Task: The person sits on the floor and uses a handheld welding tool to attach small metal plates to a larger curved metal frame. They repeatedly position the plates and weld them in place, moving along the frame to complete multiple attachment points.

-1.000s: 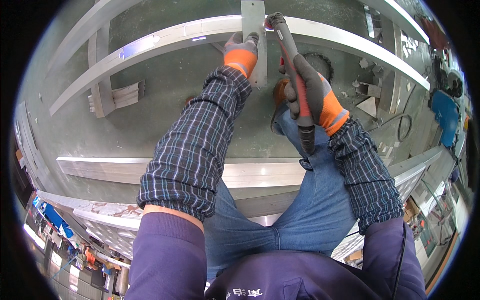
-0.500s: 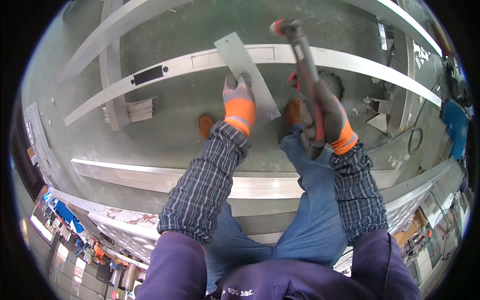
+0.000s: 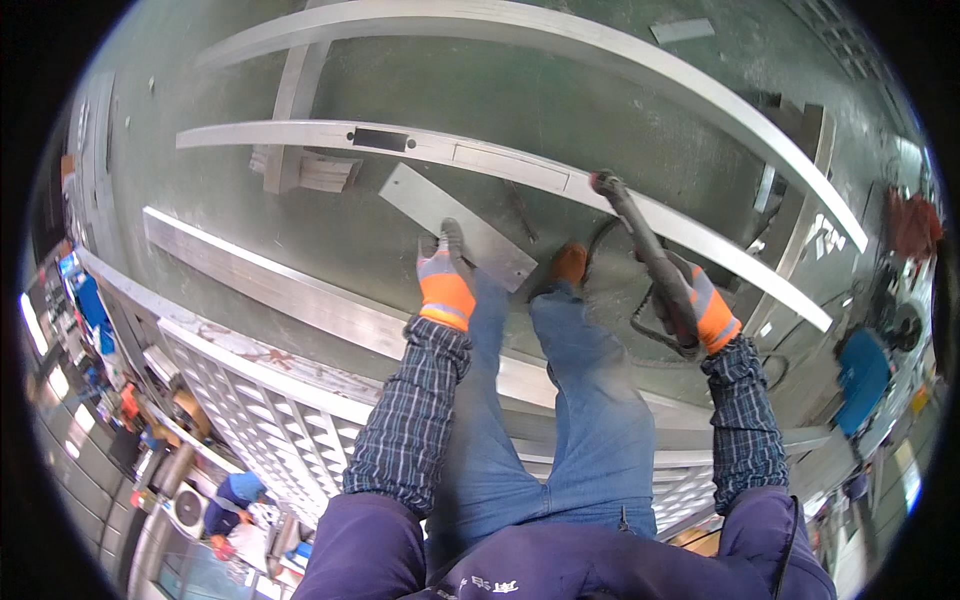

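Observation:
My left hand (image 3: 445, 275), in a grey and orange glove, pinches the lower edge of a flat silver metal plate (image 3: 455, 215) with small holes near its ends. The plate is held tilted on the near side of a long metal bar (image 3: 500, 163) that has a dark rectangular cutout. On the right, my gloved right hand (image 3: 705, 305) is closed around the handle of a hammer (image 3: 648, 240) with a dark shaft and a reddish head. The hammer head overlaps the bar's right half in view; contact cannot be made out.
Another long bar (image 3: 660, 75) runs beyond, and a wider one (image 3: 270, 275) lies nearer me. Crosspieces (image 3: 297, 90) support them. A black cable (image 3: 650, 335) curls by my right hand. A perforated white panel (image 3: 260, 400) stands at lower left; a person (image 3: 230, 505) is farther off.
My view has shifted and turned. The plate has come off its overlap with the cutout bar to its near side, turned flatter. The hammer has lowered and moved away from the plate, still in my right hand.

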`<state>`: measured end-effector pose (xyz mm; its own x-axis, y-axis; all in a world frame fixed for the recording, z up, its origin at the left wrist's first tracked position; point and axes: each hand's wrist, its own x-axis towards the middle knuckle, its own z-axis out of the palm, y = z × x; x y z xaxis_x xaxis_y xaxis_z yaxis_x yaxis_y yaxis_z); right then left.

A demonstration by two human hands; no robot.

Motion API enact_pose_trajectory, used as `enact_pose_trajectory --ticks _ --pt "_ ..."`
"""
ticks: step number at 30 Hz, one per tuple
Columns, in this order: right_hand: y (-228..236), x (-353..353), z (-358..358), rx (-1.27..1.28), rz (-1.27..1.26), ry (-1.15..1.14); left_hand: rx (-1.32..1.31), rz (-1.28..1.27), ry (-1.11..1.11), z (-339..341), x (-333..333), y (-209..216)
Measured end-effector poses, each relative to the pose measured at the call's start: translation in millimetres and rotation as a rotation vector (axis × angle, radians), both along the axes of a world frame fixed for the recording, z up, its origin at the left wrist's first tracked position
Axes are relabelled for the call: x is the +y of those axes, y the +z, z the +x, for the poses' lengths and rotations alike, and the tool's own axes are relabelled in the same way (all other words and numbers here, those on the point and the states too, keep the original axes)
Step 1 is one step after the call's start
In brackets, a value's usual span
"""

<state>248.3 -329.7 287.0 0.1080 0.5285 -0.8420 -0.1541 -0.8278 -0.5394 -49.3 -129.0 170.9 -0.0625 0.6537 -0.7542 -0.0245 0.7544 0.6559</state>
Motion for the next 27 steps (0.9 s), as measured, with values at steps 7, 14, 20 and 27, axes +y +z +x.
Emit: enact_pose_trajectory --ticks 7,14,20,27 --pt "-20.6 9.6 61.0 -0.231 0.074 0.094 -0.289 -0.12 0.146 62.4 -30.0 -66.9" --pt "-44.4 66.1 56.8 -0.058 0.003 0.18 -0.071 -0.184 0.221 90.2 -49.5 -133.6" --pt "-71.2 77.0 91.5 0.134 0.055 0.274 -0.106 -0.178 0.329 105.2 -56.2 -129.8" --pt "-63.1 116.1 68.2 0.1 0.165 0.473 -0.142 0.131 0.476 110.6 -79.8 -171.8"
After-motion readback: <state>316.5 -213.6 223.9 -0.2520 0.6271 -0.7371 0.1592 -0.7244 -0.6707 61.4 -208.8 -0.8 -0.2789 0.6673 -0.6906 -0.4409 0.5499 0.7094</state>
